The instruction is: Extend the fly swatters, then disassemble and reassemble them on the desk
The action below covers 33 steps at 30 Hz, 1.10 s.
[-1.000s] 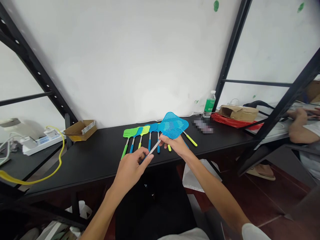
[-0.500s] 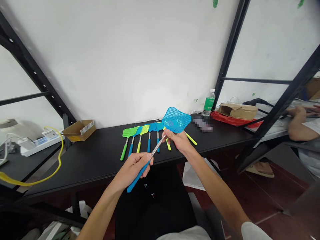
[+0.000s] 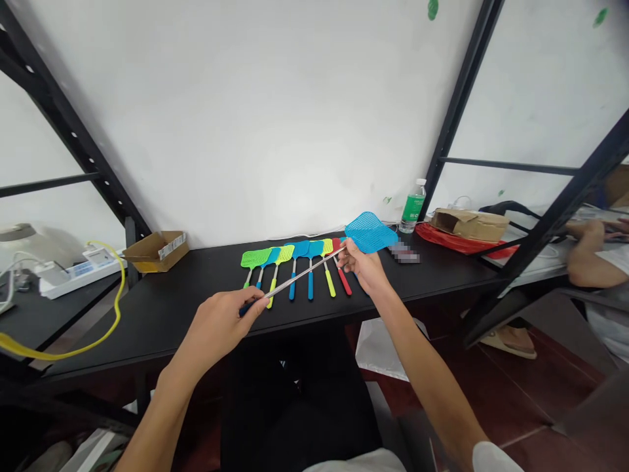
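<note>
I hold a blue fly swatter (image 3: 369,235) with a long metal rod stretched between both hands above the black table (image 3: 167,301). My left hand (image 3: 219,322) is closed on its blue handle end. My right hand (image 3: 358,264) pinches the rod just below the blue mesh head. Behind the rod, a row of several green, blue, yellow and red fly swatters (image 3: 295,262) lies on the table.
An open cardboard box (image 3: 154,249) sits at the table's left back. A green-labelled bottle (image 3: 411,206), a brown box on red bags (image 3: 469,224) and another person's arm (image 3: 590,255) are at the right. Black shelf posts frame both sides; a yellow cable (image 3: 105,314) hangs left.
The swatter's rod is now pulled out longer: my left hand moved left and back with the handle, my right hand moved right with the head. More of the row shows.
</note>
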### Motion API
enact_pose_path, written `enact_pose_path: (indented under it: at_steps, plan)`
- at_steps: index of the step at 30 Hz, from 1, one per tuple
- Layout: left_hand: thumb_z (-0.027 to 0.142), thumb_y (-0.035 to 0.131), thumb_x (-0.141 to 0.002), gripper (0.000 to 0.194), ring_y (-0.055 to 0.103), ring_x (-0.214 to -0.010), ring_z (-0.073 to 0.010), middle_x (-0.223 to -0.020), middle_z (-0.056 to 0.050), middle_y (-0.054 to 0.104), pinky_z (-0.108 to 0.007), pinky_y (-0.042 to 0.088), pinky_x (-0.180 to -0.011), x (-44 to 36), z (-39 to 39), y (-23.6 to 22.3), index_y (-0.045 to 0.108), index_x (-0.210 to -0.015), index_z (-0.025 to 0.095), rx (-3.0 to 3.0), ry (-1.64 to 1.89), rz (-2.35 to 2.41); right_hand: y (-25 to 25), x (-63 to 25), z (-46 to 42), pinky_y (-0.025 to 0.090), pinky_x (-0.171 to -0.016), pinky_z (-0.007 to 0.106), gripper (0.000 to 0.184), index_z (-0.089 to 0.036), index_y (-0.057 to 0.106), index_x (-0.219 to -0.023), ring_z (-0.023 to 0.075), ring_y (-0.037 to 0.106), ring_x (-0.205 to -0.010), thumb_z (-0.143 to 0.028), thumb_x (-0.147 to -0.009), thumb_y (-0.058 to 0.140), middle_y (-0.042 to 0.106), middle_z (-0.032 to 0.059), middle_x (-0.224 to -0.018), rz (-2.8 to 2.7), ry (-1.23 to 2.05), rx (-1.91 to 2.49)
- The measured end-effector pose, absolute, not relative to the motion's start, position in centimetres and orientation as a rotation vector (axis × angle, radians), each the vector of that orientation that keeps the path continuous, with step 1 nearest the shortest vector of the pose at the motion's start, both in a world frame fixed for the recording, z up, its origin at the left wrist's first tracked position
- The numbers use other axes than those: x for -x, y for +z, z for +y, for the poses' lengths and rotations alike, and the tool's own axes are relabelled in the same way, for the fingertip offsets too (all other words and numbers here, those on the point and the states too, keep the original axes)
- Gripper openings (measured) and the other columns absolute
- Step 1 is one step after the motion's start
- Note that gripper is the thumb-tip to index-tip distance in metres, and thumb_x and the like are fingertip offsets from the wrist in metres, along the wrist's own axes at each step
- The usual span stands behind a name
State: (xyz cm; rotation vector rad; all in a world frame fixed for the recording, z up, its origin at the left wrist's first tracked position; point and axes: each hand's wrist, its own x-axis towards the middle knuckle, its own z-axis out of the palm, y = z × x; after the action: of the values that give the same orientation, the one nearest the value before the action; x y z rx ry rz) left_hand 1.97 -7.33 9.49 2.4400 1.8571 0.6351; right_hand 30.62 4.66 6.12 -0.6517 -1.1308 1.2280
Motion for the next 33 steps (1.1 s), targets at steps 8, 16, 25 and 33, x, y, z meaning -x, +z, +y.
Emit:
enact_pose_path:
  at_steps: [8,16,25,33]
  plan:
    - [0.047,0.050,-0.091,0.022,0.061,-0.067,-0.0187,-0.081,0.003,0.070,-0.027,0.032,-0.057,-2.0,-6.5,8.3,0.059,-0.094,0.027,-2.404,0.681,2.045,4.6,-27.3,3.9,0.043,-0.045,0.019,0.047,-0.019,0.071,-0.096,0.0116,0.064,-0.057,-0.063,-0.079,0.068,0.068,0.0021,-0.073,-1.150,1.579,0.544]
    - [0.052,0.036,-0.098,0.037,0.066,-0.074,-0.0231,-0.083,-0.001,0.074,-0.028,0.032,-0.058,-2.9,-6.8,8.2,0.065,-0.103,0.029,-2.515,0.588,1.986,4.2,-26.3,3.7,0.038,-0.042,0.020,0.050,-0.016,0.069,-0.075,0.0111,0.059,-0.050,-0.067,-0.075,0.069,0.063,0.0020,-0.060,-1.089,1.369,0.613]
    - [0.047,0.031,-0.100,0.043,0.063,-0.069,-0.0200,-0.075,-0.001,0.070,-0.027,0.029,-0.058,-1.6,-6.9,8.5,0.067,-0.087,0.026,-2.533,0.510,1.978,5.3,-29.5,5.0,0.036,-0.042,0.022,0.050,-0.019,0.062,-0.071,0.0106,0.053,-0.048,-0.068,-0.073,0.071,0.054,-0.0017,-0.054,-0.932,1.218,0.618]
    - [0.046,0.039,-0.096,0.038,0.062,-0.074,-0.0193,-0.079,0.001,0.071,-0.027,0.033,-0.063,1.1,-6.4,9.3,0.069,-0.084,0.027,-2.505,0.588,1.935,6.1,-32.5,5.9,0.035,-0.042,0.023,0.049,-0.018,0.063,-0.074,0.0103,0.053,-0.050,-0.065,-0.072,0.074,0.055,-0.0018,-0.056,-0.873,1.169,0.601]
